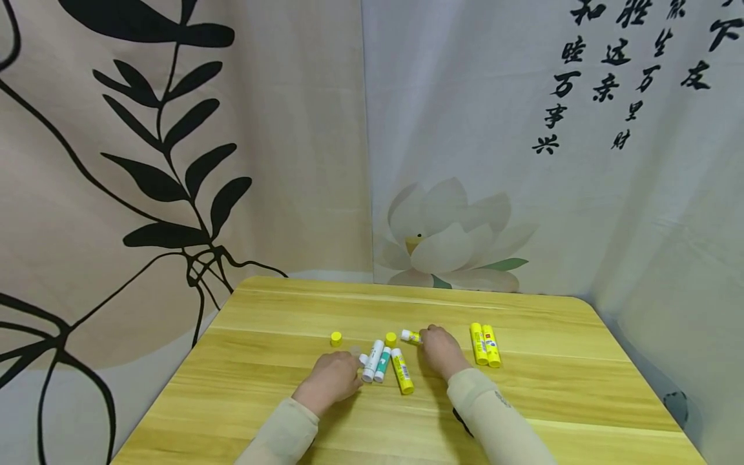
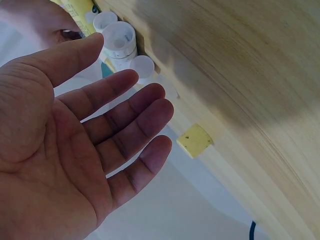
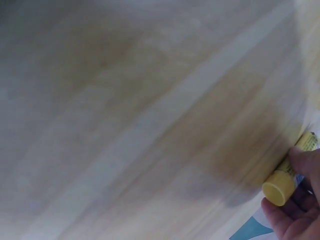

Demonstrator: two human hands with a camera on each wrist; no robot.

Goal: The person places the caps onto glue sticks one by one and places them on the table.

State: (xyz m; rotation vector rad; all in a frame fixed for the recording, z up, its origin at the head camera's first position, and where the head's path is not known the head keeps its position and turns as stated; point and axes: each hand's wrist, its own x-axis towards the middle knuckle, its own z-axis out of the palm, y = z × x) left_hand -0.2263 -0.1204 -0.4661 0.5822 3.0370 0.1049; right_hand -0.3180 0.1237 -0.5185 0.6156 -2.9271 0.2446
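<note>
My right hand (image 1: 442, 351) pinches a yellow glue stick (image 1: 413, 336) with a white end, low over the table. Its open-looking yellow end (image 3: 278, 189) faces the camera in the right wrist view. My left hand (image 1: 331, 381) has its fingers loosely extended and holds nothing in the left wrist view. Beside its fingertips are a small white cap (image 2: 142, 67) and a white tube (image 1: 373, 361). A green-and-white tube (image 1: 382, 365) and a yellow glue stick with a white end (image 1: 402, 371) lie alongside, between the hands. Just behind these tubes is a yellow cap (image 1: 391, 338).
Another yellow cap (image 1: 336, 339) stands beyond my left hand. Two yellow glue sticks (image 1: 479, 344) lie side by side to the right of my right hand. The wooden table (image 1: 552, 400) reaches back to a printed curtain (image 1: 308, 161).
</note>
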